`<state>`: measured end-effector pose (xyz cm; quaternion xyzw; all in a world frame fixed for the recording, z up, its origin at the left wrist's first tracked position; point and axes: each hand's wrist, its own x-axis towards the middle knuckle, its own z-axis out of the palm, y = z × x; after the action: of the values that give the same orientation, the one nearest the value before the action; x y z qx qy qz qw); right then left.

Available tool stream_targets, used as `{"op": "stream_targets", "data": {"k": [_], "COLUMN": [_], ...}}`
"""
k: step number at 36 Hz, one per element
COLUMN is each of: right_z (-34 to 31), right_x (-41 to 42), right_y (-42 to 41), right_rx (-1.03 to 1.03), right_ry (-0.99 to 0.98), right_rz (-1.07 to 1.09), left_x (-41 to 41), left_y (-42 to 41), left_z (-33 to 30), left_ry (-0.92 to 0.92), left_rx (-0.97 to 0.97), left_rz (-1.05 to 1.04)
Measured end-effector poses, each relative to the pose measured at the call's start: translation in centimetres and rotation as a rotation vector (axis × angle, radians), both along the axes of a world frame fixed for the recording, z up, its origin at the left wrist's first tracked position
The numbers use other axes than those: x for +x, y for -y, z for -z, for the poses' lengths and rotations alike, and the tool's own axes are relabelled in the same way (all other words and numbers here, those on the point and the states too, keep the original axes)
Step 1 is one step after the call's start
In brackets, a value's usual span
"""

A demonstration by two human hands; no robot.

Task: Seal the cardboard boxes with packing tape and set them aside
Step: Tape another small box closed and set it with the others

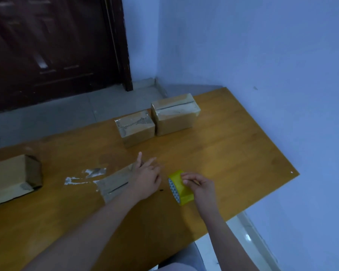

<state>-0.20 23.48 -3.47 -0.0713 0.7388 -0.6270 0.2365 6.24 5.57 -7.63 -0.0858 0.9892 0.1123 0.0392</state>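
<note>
A yellow roll of packing tape (pixel 180 187) stands on edge on the wooden table (pixel 233 153). My right hand (pixel 199 184) grips the roll from the right, fingers curled over its top. My left hand (pixel 146 175) hovers with straight fingers over the far end of a small cardboard box (pixel 114 182) that lies near the table's middle; my left forearm partly covers it. Two taped cardboard boxes stand side by side at the back: a smaller one (pixel 135 128) and a larger one (pixel 174 114). A long box (pixel 12 177) with an open end lies at the left.
Pale scraps of tape residue (pixel 82 176) mark the table left of the small box. The table's right edge drops to a pale floor (pixel 249 231). A dark door (pixel 53 49) and a blue wall (pixel 262 45) stand behind.
</note>
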Motion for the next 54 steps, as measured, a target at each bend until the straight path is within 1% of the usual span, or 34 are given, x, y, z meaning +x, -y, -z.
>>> {"op": "stream_targets", "data": {"k": [1, 3, 4, 5, 6, 8, 11, 15, 17, 18, 19, 21, 22, 24, 26, 28, 30, 32, 34, 36, 38, 39, 40, 41, 44, 46, 49, 54], "right_z": [-0.8, -2.2, -2.8, -3.4, -3.9, -5.0, -6.8, -9.4, -10.7, -11.2, -11.6, -12.7, -13.0, -13.8, -14.4, -14.1, -13.7, -13.2, -12.8, -11.5, -9.7, -8.7, -7.9, -7.3, -6.3, -6.0, -5.2, -4.1], "right_x": [-0.2, -0.5, -0.6, -0.7, -0.8, -0.8, -0.6, -0.3, 0.0, 0.0, 0.0, 0.4, 0.5, 0.9, 1.4, 1.5, 1.7, 1.9, 2.3, 2.5, 2.9, 3.1, 3.3, 3.4, 3.5, 3.6, 3.5, 3.3], "right_y": [0.2, 0.7, 0.9, 1.2, 1.6, 2.3, 3.4, 4.9, 5.7, 6.0, 6.2, 6.2, 6.0, 5.5, 5.1, 4.8, 4.8, 5.0, 5.2, 5.2, 4.8, 4.5, 4.2, 4.0, 3.9, 3.9, 3.9, 4.3], "right_rx": [-0.001, 0.017, 0.031, 0.045, 0.059, 0.089, 0.081, 0.094, 0.116, 0.105, 0.067, -0.045, -0.082, -0.119, -0.179, -0.195, -0.18, -0.185, -0.142, -0.008, 0.17, 0.213, 0.233, 0.274, 0.486, 0.568, 0.589, 0.563], "right_ry": [-0.021, -0.076, -0.095, -0.109, -0.124, -0.176, -0.282, -0.423, -0.515, -0.514, -0.46, -0.27, -0.212, -0.208, -0.218, -0.265, -0.326, -0.33, -0.323, -0.324, -0.317, -0.301, -0.283, -0.278, -0.353, -0.381, -0.325, -0.262], "right_rz": [-0.031, -0.094, -0.123, -0.145, -0.163, -0.198, -0.222, -0.215, -0.231, -0.239, -0.24, -0.215, -0.201, -0.239, -0.311, -0.356, -0.37, -0.363, -0.328, -0.291, -0.314, -0.337, -0.34, -0.33, -0.345, -0.386, -0.427, -0.458], "left_x": [0.4, 1.1, 1.5, 1.7, 1.9, 2.2, 2.2, 2.2, 2.1, 2.0, 1.8, 1.3, 1.0, 0.5, -0.1, -0.7, -1.2, -1.7, -1.8, -1.8, -1.6, -1.4, -1.2, -1.0, -0.1, 0.4, 0.4, 0.7], "left_y": [0.1, -0.3, -0.8, -1.3, -1.7, -2.3, -2.0, -0.9, -0.2, 0.3, 0.8, 2.2, 2.9, 3.9, 4.3, 4.7, 4.9, 5.0, 5.2, 5.6, 6.2, 6.4, 6.5, 6.5, 5.5, 4.8, 4.6, 4.8], "left_z": [-0.3, -1.7, -2.6, -3.6, -4.5, -5.8, -7.7, -10.5, -12.2, -12.9, -13.5, -14.1, -14.3, -14.8, -15.3, -15.4, -15.5, -15.4, -15.2, -14.7, -13.7, -13.0, -11.8, -10.4, -7.2, -6.4, -5.6, -3.5], "left_ry": [-0.126, -0.344, -0.407, -0.443, -0.472, -0.516, -0.502, -0.601, -0.64, -0.642, -0.64, -0.633, -0.628, -0.593, -0.49, -0.435, -0.406, -0.389, -0.413, -0.457, -0.455, -0.443, -0.42, -0.358, -0.2, -0.214, -0.266, -0.255], "left_rx": [0.103, 0.384, 0.513, 0.6, 0.638, 0.627, 0.691, 0.637, 0.663, 0.7, 0.725, 0.79, 0.855, 1.047, 1.231, 1.297, 1.307, 1.321, 1.347, 1.342, 1.303, 1.284, 1.255, 1.212, 0.94, 0.816, 0.76, 0.757], "left_rz": [-0.039, -0.129, -0.146, -0.136, -0.103, -0.068, -0.189, -0.187, -0.246, -0.283, -0.323, -0.417, -0.484, -0.62, -0.718, -0.747, -0.753, -0.791, -0.818, -0.853, -0.876, -0.888, -0.887, -0.863, -0.799, -0.795, -0.78, -0.839]}}
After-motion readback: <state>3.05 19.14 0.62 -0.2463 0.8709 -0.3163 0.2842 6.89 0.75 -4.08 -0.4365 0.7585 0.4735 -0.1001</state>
